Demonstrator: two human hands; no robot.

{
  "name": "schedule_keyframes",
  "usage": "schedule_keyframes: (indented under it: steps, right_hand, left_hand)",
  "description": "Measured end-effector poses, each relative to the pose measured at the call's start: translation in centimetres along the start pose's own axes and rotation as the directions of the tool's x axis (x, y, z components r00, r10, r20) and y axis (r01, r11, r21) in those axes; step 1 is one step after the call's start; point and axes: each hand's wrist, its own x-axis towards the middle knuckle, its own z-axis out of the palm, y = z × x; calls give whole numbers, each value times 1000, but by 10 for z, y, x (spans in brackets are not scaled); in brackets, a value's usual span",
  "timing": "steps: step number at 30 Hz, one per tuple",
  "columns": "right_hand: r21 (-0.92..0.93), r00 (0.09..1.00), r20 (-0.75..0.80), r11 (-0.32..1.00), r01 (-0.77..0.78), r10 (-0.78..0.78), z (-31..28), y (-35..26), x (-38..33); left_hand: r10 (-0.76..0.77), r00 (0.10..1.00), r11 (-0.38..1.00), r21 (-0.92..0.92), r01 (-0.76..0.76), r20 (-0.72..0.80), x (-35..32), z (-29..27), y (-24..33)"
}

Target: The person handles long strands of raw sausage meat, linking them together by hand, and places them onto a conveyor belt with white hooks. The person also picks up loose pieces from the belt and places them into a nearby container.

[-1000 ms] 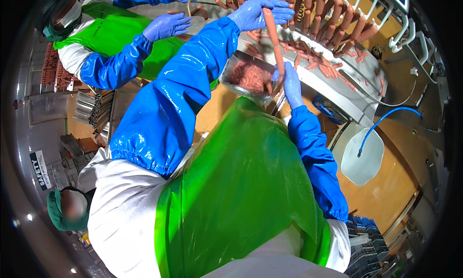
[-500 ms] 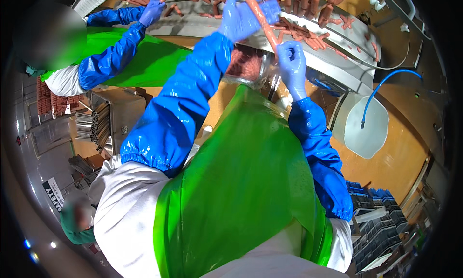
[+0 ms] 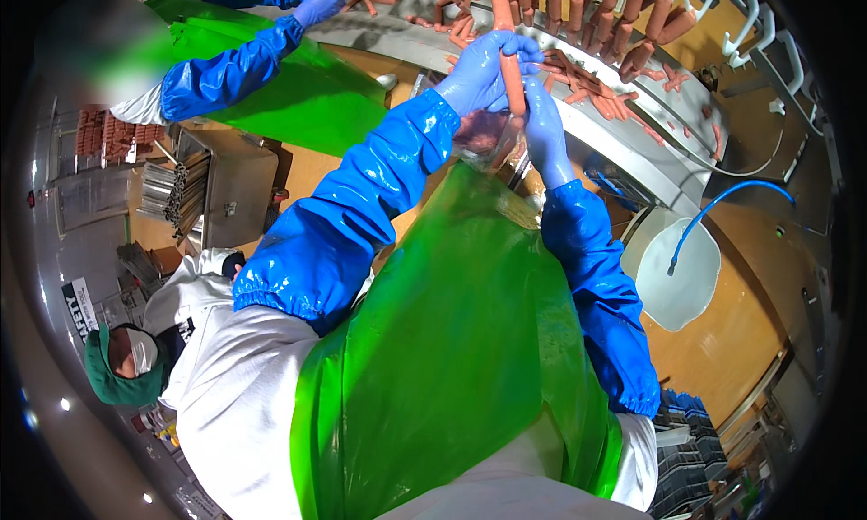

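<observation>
A long pink sausage (image 3: 512,85), one upright link with another above it, stands between my gloved hands. My left hand (image 3: 477,76) is closed round it, its fingers curled across the middle. My right hand (image 3: 545,141) presses against the lower link from the right; its fingers are partly hidden behind the sausage and my left fingers. Below my hands lies a clear plastic bag (image 3: 488,157) with pink contents. Loose sausages (image 3: 587,87) lie on the metal table (image 3: 673,150) just beyond my right hand.
Linked sausages (image 3: 623,23) hang in rows at the far side, near white hooks (image 3: 763,32). A co-worker's gloved hand (image 3: 323,4) handles sausages at the upper left. A pale bin (image 3: 682,276) with a blue hose (image 3: 722,199) stands at right. Black crates (image 3: 686,448) are stacked lower right.
My left hand has closed from spread fingers onto the sausage. My right hand has come up beside it, and the sausage now stands more upright. The view has shifted slightly.
</observation>
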Motion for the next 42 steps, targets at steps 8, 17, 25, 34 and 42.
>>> schedule_keyframes:
  steps: [8,17,25,34,42]
  right_hand:
    - [-88,988,-100,990,107,-115,15,0,-27]
    - [-356,932,4,870,340,-363,7,-6,-32]
    - [-52,884,211,908,-415,416,-54,43,-96]
    - [-422,993,60,899,116,-100,-55,33,-106]
    - [-50,994,20,993,-103,104,-34,1,-65]
  left_hand:
    - [-156,983,984,70,163,-102,-9,13,6]
    - [-279,931,935,155,319,-236,-1,25,13]
    - [-135,991,986,100,131,24,12,-6,-4]
    - [-150,981,989,-14,149,-121,-18,-30,-132]
    - [82,996,938,335,-92,41,-19,-1,-94]
